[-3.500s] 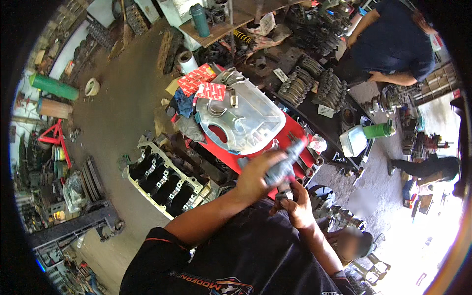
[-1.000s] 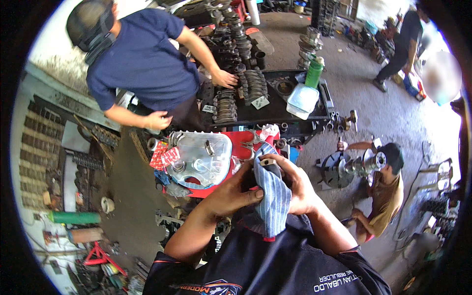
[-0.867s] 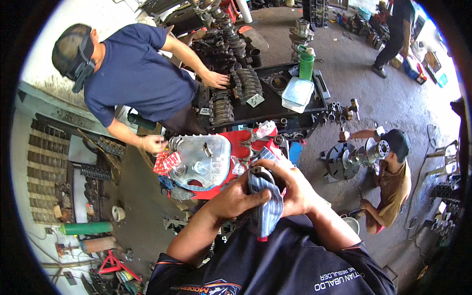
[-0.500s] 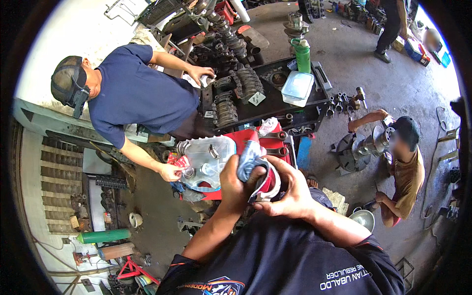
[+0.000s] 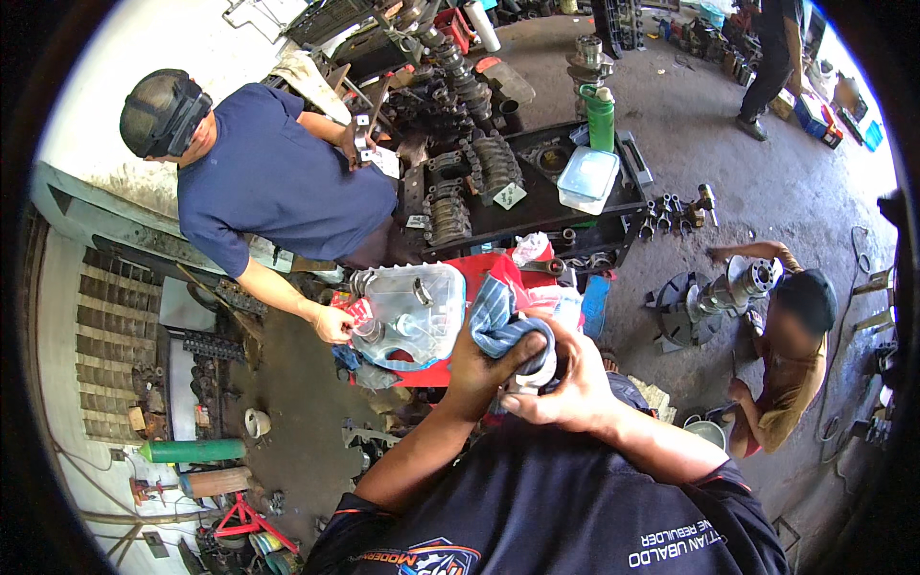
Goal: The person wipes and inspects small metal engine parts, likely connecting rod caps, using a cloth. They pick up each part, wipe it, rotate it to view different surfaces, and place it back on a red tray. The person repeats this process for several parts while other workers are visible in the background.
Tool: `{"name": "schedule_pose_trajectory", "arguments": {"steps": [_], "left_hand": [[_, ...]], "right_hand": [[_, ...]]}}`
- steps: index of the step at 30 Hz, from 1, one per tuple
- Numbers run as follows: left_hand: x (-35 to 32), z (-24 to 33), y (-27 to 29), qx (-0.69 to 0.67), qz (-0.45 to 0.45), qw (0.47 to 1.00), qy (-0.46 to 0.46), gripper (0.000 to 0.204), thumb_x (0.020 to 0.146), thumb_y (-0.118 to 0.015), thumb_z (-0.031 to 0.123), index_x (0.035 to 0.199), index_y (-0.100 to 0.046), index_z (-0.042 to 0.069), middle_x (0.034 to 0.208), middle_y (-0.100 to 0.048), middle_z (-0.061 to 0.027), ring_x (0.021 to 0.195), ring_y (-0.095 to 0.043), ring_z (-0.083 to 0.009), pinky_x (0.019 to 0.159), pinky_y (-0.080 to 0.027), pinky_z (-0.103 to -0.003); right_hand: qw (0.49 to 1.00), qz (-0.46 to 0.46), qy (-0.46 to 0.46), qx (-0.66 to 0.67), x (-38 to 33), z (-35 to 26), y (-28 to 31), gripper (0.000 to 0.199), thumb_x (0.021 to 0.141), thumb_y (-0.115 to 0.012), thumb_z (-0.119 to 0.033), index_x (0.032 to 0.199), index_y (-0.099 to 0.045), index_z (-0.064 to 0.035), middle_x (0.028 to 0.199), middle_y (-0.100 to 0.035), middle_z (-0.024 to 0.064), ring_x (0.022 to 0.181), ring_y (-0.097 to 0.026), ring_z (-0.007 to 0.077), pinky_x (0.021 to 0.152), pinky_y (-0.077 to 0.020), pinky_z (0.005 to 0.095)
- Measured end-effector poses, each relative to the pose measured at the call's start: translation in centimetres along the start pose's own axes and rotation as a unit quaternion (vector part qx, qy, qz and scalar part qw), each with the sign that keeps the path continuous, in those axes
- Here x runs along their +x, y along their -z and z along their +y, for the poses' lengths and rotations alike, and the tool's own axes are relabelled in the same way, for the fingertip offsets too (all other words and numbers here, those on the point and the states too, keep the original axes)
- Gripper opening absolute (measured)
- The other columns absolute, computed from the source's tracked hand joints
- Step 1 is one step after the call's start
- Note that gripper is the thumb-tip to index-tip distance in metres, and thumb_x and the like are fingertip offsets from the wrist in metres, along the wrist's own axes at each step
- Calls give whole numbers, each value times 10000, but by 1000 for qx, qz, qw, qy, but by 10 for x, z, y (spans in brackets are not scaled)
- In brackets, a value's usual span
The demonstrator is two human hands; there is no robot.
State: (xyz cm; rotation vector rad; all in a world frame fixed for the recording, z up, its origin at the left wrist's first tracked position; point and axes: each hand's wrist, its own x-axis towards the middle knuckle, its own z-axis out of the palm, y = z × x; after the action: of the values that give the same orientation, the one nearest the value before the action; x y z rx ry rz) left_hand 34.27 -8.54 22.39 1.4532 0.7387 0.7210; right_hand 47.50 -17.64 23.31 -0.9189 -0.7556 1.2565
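Ring-shaped metal part (image 5: 530, 378) partly hidden by L hand (image 5: 476, 370), R hand (image 5: 578, 385) & striped cloth (image 5: 494, 322); full shape unclear. Crouching person (image 5: 801, 385): face blurred. Standing person (image 5: 772, 59), top R: head cut off by upper edge.

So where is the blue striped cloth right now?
In the head view, the blue striped cloth is just right of centre, bunched in the left hand against a metal part in the right hand, right of the clear plastic case.
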Motion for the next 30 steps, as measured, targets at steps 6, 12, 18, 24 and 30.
{"name": "schedule_pose_trajectory", "arguments": {"steps": [6,12,18,24,30], "left_hand": [[36,12,19,257,224,904,-259,333,868,-801,183,1081,-615,7,954,-687,-87,806,-655,-185,742,-525,-341],[-4,35,31,153,74,963,-211,516,915,-575,8,1400,-401,-11,1310,-549,-134,1136,-584,-233,983,-467,-370],[-38,15,1,306,-142,933,-122,767,795,-678,-13,1507,-401,62,1244,-563,-202,1129,-585,-348,1002,-449,-393],[-46,22,12,50,-195,978,-47,536,903,-629,-16,1413,-466,-3,1285,-624,-143,1222,-591,-235,1042,-435,-368],[-29,-4,27,426,-119,889,-118,774,813,-642,68,1530,-353,53,1175,-616,-224,1016,-625,-403,860,-523,-467]], "right_hand": [[1000,11,-11,-18,-6,2,-9,937,617,-923,-231,1376,-452,52,1253,-604,117,1192,-560,185,1053,-435,339],[997,64,46,16,-9,7,9,1026,615,-932,-334,1415,-421,56,1307,-578,128,1228,-545,207,1082,-409,351],[996,66,45,-35,-1,4,8,1059,598,-936,-327,1425,-406,69,1323,-569,139,1230,-545,215,1083,-411,353],[1000,-5,-26,-16,13,-1,9,956,613,-894,-368,1362,-487,64,1241,-616,126,1158,-575,195,1051,-424,346],[993,62,-102,-23,11,24,-12,1006,643,-921,-330,1415,-420,76,1303,-601,162,1214,-571,219,1077,-424,348]]}}
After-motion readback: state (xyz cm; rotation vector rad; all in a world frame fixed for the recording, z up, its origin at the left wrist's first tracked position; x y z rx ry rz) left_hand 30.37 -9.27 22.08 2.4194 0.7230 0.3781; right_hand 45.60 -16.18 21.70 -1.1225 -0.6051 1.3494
